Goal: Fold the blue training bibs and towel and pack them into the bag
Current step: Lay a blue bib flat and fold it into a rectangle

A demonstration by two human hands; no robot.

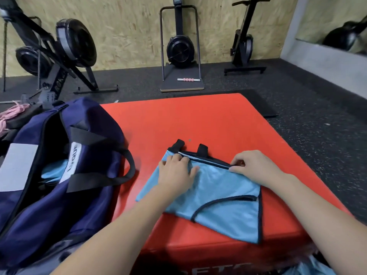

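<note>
Head view is showing a blue bib (218, 195) lying part-folded on the red worktop (198, 120). Left hand (174, 171) is pressing it flat; right hand (256, 167) is pinching its far edge. At nine o'clock, the bag (49, 205) is already holding blue cloth; more is waiting at five o'clock.

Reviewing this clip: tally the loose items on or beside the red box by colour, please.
Light blue: 3 (bib under both hands, fabric in the bag, fabric at bottom edge)
Navy: 1 (bag)
Pink: 1 (rope)
Total: 5
</note>
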